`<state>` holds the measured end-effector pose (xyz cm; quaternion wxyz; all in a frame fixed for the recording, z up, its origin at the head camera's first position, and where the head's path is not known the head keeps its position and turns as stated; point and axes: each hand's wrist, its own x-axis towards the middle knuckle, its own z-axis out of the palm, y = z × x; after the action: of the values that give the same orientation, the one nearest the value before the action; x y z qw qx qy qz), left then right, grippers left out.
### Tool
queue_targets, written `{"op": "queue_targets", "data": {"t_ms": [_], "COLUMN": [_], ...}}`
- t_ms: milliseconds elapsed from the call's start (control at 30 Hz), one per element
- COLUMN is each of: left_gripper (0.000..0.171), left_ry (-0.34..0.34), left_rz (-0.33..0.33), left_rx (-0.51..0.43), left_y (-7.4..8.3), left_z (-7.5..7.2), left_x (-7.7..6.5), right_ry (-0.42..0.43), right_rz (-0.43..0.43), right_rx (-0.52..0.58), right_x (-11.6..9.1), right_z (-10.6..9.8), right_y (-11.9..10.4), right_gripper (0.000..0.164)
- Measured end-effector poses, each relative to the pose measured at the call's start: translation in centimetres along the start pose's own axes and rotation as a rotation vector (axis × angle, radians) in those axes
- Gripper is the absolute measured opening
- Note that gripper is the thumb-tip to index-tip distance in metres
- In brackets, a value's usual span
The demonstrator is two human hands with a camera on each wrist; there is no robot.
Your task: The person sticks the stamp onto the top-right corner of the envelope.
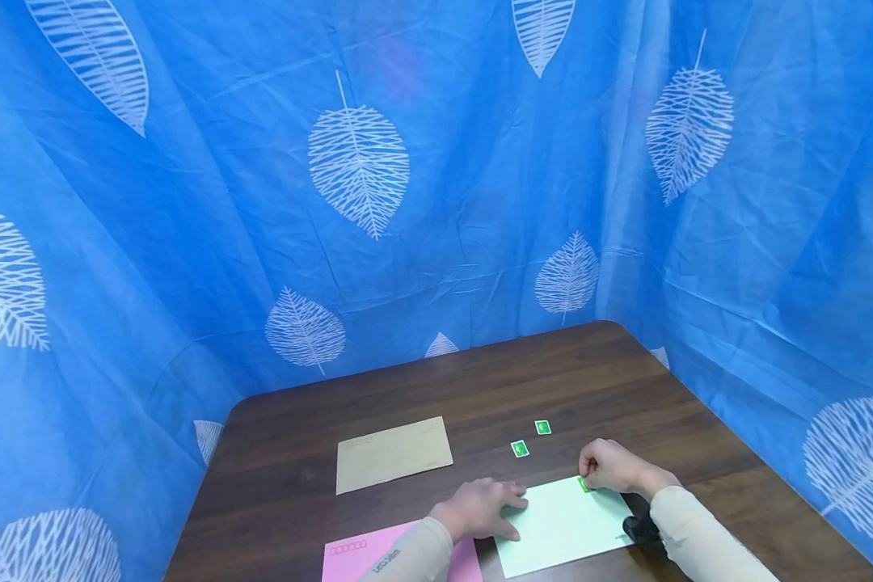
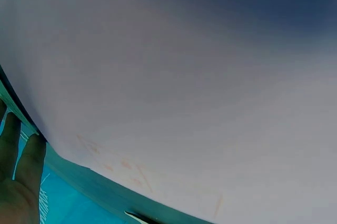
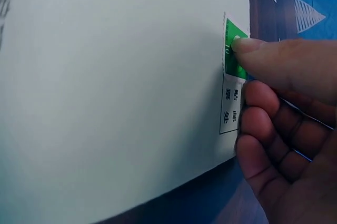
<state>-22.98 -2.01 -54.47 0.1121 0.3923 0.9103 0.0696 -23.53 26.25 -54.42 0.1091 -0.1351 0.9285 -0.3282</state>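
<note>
A pale green envelope [image 1: 560, 529] lies flat on the table in front of the person. At its left edge rests the left hand [image 1: 480, 508], fingers spread. Over its upper right corner, the right hand [image 1: 617, 467] pinches a green stamp [image 3: 231, 67] with a white perforated border. In the right wrist view the thumb [image 3: 284, 60] lies on the stamp and the other fingers are curled. The stamp sits just above a printed box [image 3: 230, 108] on the envelope; whether it is stuck down, I cannot tell. The left wrist view is mostly a blurred pale paper surface [image 2: 158, 103].
Two more green stamps [image 1: 531, 438] lie beyond the pale green envelope. A pink envelope [image 1: 356, 554] is partly beneath the left forearm, and a tan envelope [image 1: 394, 455] lies farther back. Blue leaf-patterned curtains [image 1: 436, 202] enclose the dark wooden table [image 1: 276, 453].
</note>
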Motion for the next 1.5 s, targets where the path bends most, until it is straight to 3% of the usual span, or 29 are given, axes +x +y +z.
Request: {"op": "queue_targets", "data": {"t_ms": [500, 833, 1133, 1333, 1500], "left_gripper": [0.053, 0.054, 0.055, 0.055, 0.055], "left_ry": [-0.008, -0.012, 0.002, 0.014, -0.003], "left_rz": [0.018, 0.001, -0.002, -0.001, 0.0], "left_rx": [0.019, 0.012, 0.016, 0.02, 0.018], "left_y": [0.3, 0.2, 0.0, -0.2, -0.2], "left_z": [0.1, 0.7, 0.5, 0.4, 0.4], "left_x": [0.2, 0.3, 0.3, 0.4, 0.2], "right_ry": [-0.006, -0.047, -0.028, -0.014, -0.039], "right_rz": [0.113, 0.032, 0.005, -0.088, -0.179], "right_rx": [0.096, 0.106, 0.066, -0.048, -0.179], "right_x": [-0.1, -0.2, -0.1, -0.4, -1.6], "right_z": [0.1, 0.0, -0.3, -1.0, -1.2], "right_y": [0.8, 1.2, 1.0, 0.8, 0.2], "right_gripper": [0.021, 0.018, 0.017, 0.008, 0.011]}}
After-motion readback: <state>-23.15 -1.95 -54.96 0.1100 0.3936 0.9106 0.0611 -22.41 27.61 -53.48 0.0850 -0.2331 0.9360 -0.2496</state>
